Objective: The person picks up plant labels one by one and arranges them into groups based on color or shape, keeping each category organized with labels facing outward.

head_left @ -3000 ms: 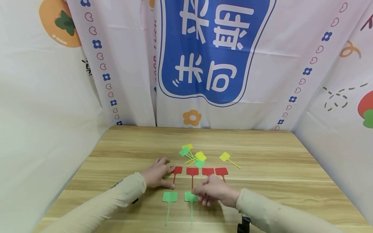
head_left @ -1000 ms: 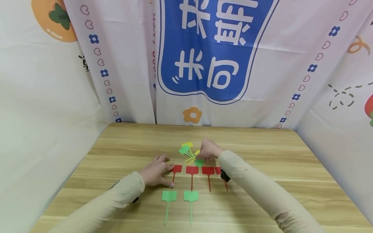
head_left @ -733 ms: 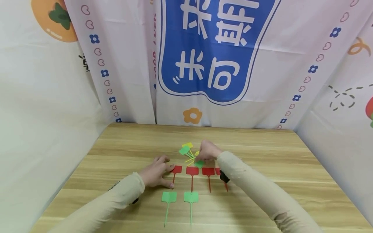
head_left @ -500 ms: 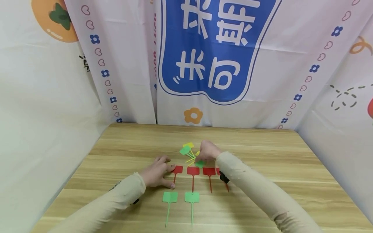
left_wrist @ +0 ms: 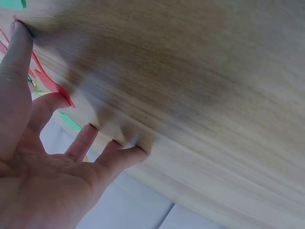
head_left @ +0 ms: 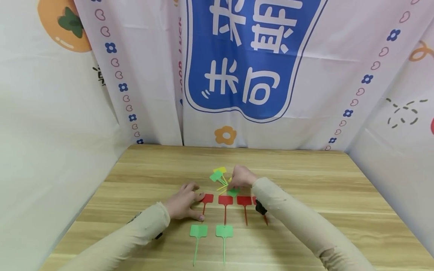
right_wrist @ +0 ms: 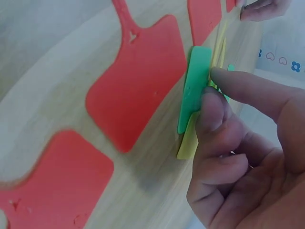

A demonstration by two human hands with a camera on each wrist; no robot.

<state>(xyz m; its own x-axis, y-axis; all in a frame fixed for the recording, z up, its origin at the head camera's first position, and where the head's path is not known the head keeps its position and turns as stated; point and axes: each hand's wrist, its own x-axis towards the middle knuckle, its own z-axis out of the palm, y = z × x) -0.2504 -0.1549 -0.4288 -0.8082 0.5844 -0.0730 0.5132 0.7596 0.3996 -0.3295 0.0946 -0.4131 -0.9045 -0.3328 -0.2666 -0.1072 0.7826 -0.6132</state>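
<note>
The right hand [head_left: 242,177] narrowly pinches a green tag [right_wrist: 194,90], a yellow tag [right_wrist: 189,139] just beyond that grip, while leftward the spread left hand [head_left: 182,201] touches a red tag [head_left: 208,198].

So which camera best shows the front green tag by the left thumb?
The head view: the green tag shows whole there, uncovered. The left wrist view has only a green bit, top left, probably that tag. The right wrist view doesn't show it.
</note>
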